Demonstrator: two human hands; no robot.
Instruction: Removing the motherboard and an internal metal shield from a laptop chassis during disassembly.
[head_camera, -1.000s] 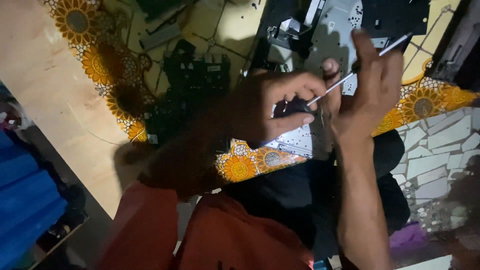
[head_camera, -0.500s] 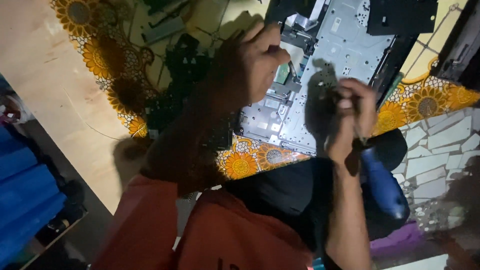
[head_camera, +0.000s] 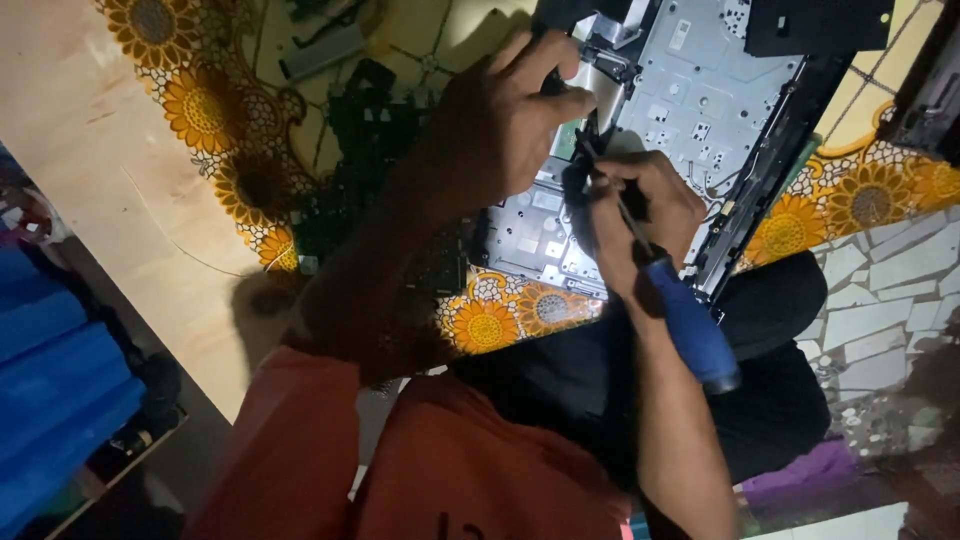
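Mount: head-worn camera, single view.
Direction: steeply downward over the person's red sleeves.
Range: close; fingers (head_camera: 560, 100) sit upper centre.
Coverage: metal chassis (head_camera: 700, 90) beyond the fingers, sunflower cloth (head_camera: 200, 110) left of them.

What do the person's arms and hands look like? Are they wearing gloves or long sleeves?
No gloves: both the left hand and the right hand are bare, with no rings or watch that I can see in this dim light. The forearms are bare too. A reddish-orange short-sleeved shirt covers the upper arms and shoulders, its sleeve ending near the left elbow.
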